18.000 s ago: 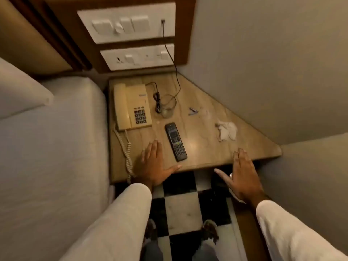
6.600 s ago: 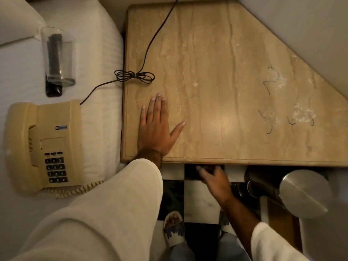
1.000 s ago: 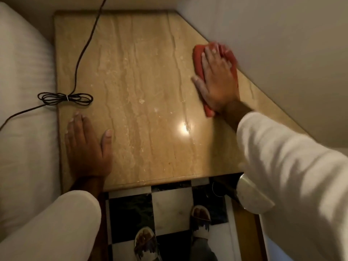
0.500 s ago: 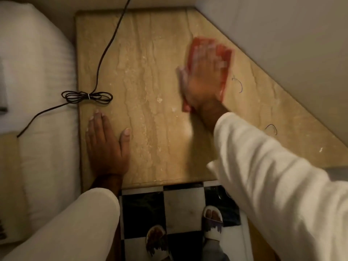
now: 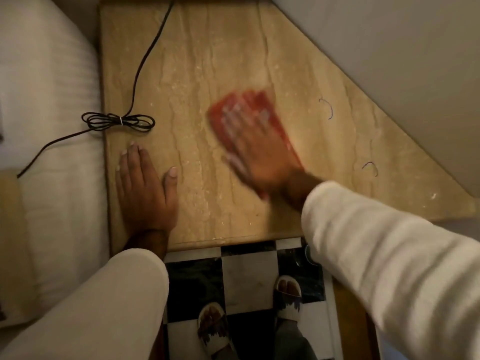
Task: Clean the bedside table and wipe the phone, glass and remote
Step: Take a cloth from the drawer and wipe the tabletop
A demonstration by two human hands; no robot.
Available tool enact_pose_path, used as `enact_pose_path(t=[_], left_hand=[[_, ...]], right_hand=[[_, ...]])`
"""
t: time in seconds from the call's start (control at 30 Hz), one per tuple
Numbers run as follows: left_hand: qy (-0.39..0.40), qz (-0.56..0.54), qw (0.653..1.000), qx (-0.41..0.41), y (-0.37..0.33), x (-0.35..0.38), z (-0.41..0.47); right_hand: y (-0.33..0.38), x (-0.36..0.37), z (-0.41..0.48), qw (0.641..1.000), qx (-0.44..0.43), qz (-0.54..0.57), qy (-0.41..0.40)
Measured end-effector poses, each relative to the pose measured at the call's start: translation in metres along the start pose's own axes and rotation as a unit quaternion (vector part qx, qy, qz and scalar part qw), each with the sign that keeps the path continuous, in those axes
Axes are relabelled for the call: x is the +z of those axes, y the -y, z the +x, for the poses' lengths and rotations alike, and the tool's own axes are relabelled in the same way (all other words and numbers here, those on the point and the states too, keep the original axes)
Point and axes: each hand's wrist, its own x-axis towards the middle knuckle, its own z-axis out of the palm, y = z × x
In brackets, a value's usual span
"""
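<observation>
This is a bedroom. A bed (image 5: 52, 126) with a white striped sheet runs along the left, and a beige stone-patterned tabletop (image 5: 197, 48) sits right against its side, cut at an angle where it meets a plain pale wall (image 5: 389, 48). A bundled black cable (image 5: 118, 122) trails from the tabletop onto the bed. The floor (image 5: 249, 276) is black-and-white chequered tile, and the person stands on it in open sandals (image 5: 288, 294).

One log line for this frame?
step: wiping table | right hand: flat on cloth | left hand: flat on table | cable: left edge
</observation>
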Motion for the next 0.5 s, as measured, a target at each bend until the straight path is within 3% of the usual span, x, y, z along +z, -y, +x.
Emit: enact_pose_path(t=[0.07, 0.1, 0.13, 0.2, 0.27, 0.3, 0.37, 0.5], left_hand=[[0.0, 0.0, 1.0, -0.001, 0.001, 0.0, 0.0], [-0.002, 0.002, 1.0, -0.002, 0.001, 0.001, -0.001], [-0.003, 0.005, 1.0, -0.001, 0.003, 0.003, 0.0], [-0.004, 0.002, 1.0, 0.004, 0.004, 0.003, 0.0], [-0.009, 0.001, 1.0, 0.006, 0.003, 0.004, -0.002], [-0.015, 0.005, 1.0, 0.006, 0.004, 0.005, 0.0], [-0.019, 0.005, 1.0, 0.013, 0.004, 0.005, 0.0], [-0.025, 0.007, 1.0, 0.014, 0.005, 0.004, -0.001]], right_hand=[[-0.009, 0.009, -0.044, 0.979, -0.188, -0.043, 0.061], [-0.036, 0.005, -0.049, 0.975, -0.206, -0.053, 0.058], [-0.066, 0.0, -0.045, 0.985, -0.158, -0.052, 0.037], [-0.117, -0.017, -0.026, 0.997, 0.061, -0.027, -0.028], [-0.136, -0.026, -0.016, 0.969, 0.238, 0.019, -0.062], [-0.127, -0.021, -0.019, 0.961, 0.268, 0.035, -0.067], [-0.089, -0.008, -0.057, 0.965, 0.254, 0.042, -0.057], [-0.071, 0.009, -0.15, 0.999, 0.048, 0.006, 0.02]])
